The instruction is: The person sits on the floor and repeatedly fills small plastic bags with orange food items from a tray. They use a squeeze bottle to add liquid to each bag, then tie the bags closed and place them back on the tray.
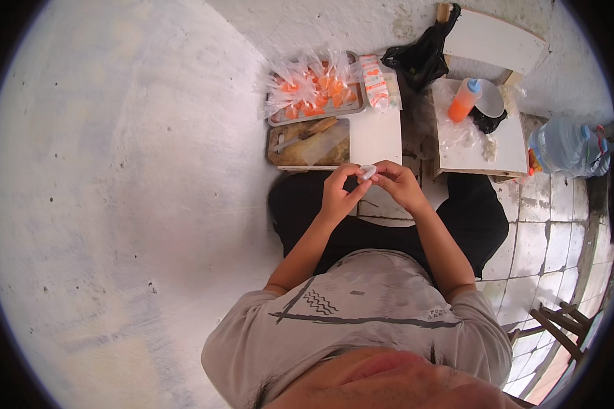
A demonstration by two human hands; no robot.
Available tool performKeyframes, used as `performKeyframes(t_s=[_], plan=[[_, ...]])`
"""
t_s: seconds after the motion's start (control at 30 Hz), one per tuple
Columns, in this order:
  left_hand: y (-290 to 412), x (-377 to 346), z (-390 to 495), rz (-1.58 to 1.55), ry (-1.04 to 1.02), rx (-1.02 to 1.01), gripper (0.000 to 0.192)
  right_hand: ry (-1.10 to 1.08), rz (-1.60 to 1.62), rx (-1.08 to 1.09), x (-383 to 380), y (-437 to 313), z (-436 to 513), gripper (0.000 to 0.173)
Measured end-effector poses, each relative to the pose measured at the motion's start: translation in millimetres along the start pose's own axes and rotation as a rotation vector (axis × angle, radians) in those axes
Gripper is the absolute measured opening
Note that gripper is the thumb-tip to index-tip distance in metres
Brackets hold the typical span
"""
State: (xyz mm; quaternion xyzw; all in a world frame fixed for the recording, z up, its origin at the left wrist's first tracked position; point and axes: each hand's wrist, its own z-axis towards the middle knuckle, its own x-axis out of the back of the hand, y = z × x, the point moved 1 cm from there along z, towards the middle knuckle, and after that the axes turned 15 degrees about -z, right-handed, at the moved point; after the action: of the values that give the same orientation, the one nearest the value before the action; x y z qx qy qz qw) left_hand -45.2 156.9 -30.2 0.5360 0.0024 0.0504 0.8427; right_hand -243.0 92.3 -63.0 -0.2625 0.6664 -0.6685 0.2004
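Between the fingertips of both hands is a small piece of clear, whitish plastic (368,172), probably a folded bag. My left hand (342,191) pinches one side of it, while my right hand (400,185) grips the other. Just beyond them is a low white table (374,138). On it lies a worn wooden cutting board (307,151), which carries a knife (307,134) with a wooden handle and a flat clear plastic strip or bag (325,145). Behind the board, a metal tray (286,120) holds several clear plastic bags (314,92) with orange contents.
Beside the tray lies a printed plastic packet (374,84). A second white low table (506,153) bears an orange-filled squeeze bottle (463,102) and a pale bowl (488,98). A black plastic bag (419,56) hangs behind. Large water jugs (563,145) stand at right; a wall (133,179) rises at left.
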Motion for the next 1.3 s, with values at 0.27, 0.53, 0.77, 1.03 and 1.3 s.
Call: performKeyframes(t_s=[0.27, 0.53, 0.77, 1.03, 1.3], plan=[[1, 6, -3, 0.136, -0.080, -0.056, 0.024, 0.099, -0.218, 0.177, -12, 2, -7, 0.018], [0, 23, 6, 0.184, 0.001, -0.052, 0.020, 0.029, 0.001, 0.056, -20, 3, -3, 0.013], [3, 17, 5, 0.158, -0.065, -0.028, 0.018, 0.087, -0.256, 0.099, -20, 6, -3, 0.019], [9, 34, 19, 0.229, -0.072, -0.097, 0.015, 0.023, 0.037, 0.032, -32, 11, -9, 0.018], [29, 28, 27, 0.303, -0.472, 0.148, 0.018, 0.061, -0.384, 0.304, -33, 6, -16, 0.012]])
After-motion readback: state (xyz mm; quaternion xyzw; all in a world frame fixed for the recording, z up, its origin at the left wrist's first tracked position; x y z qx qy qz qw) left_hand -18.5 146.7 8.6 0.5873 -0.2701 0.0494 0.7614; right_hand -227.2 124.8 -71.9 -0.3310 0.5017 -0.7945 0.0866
